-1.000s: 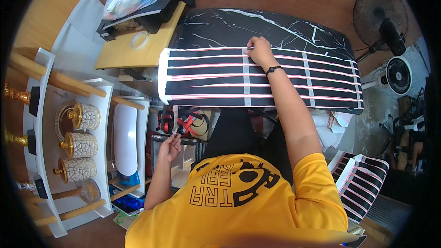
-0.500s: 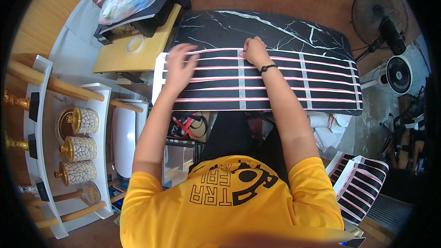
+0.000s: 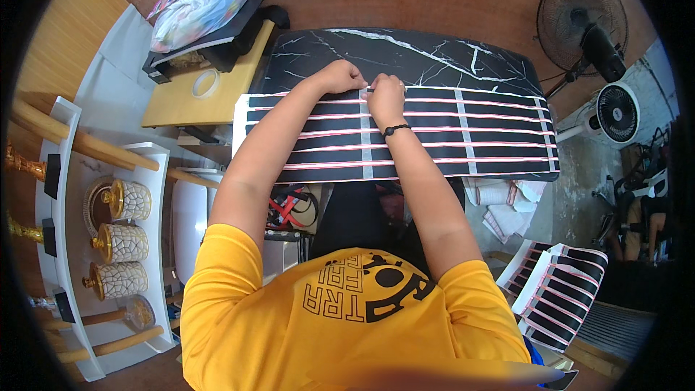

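A long black panel point(image 3: 427, 139) with several red-and-white strips along its length lies on the black marble-patterned table point(image 3: 304, 54). Grey tape bands, one of them a middle band point(image 3: 465, 137), run across the strips. My left hand point(image 3: 342, 77) is closed in a pinch at the panel's far edge, by the upper end of another tape band point(image 3: 365, 146). Right beside it, my right hand point(image 3: 386, 98) is closed too, over that same band's upper end. Their fingertips nearly meet; whatever they pinch is too small to make out.
A tape roll point(image 3: 206, 84) lies on the wooden side table point(image 3: 168, 106) at the left. Lidded jars point(image 3: 124, 241) fill a white shelf on that side. Two fans point(image 3: 617, 112) stand at the right. Another striped black piece point(image 3: 565, 293) rests at the lower right.
My left hand has come right from the panel's left end to beside my right hand, its spread fingers now closed. My right hand stays at the tape band. The view has shifted slightly.
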A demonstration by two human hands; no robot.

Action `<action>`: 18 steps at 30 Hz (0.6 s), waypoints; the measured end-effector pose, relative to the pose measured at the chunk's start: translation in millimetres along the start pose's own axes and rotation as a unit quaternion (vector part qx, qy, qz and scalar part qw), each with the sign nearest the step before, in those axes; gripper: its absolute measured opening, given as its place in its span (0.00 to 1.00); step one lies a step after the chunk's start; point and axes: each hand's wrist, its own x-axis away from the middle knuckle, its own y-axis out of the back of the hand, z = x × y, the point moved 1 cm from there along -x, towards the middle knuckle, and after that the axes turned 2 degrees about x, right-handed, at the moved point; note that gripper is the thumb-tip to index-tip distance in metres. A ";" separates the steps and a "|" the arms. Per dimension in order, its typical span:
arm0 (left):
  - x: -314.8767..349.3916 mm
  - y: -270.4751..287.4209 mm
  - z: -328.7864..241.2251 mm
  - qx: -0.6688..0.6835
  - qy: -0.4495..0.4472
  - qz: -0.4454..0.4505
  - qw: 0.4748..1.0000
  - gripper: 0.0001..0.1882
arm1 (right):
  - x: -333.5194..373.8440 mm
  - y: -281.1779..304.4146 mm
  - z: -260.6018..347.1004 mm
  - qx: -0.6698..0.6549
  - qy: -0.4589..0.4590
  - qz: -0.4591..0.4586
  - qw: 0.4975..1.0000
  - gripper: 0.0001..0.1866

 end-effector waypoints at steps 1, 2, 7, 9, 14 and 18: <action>-0.1 -1.0 0.5 -0.001 0.005 -0.006 1.000 0.13 | -0.1 -1.1 -1.3 -0.002 -0.008 0.005 1.000 0.14; -0.4 -2.2 0.5 -0.003 0.009 -0.013 1.000 0.13 | 0.2 -2.4 -2.5 -0.015 -0.008 -0.001 1.000 0.13; -1.8 -8.9 -3.4 0.014 0.040 -0.029 0.999 0.12 | 3.5 -11.3 -9.7 -0.077 0.032 -0.087 0.993 0.11; -1.5 -11.3 -4.1 0.016 0.061 -0.033 0.997 0.12 | 6.8 -14.0 -13.4 -0.113 0.062 -0.108 0.986 0.10; -0.3 -15.5 0.5 0.003 0.048 -0.074 0.996 0.12 | 9.1 -7.2 -26.0 -0.205 0.101 -0.057 0.972 0.09; 4.1 -12.3 2.3 0.056 0.059 -0.109 0.991 0.14 | 9.8 2.3 -28.2 -0.258 0.087 -0.051 0.961 0.09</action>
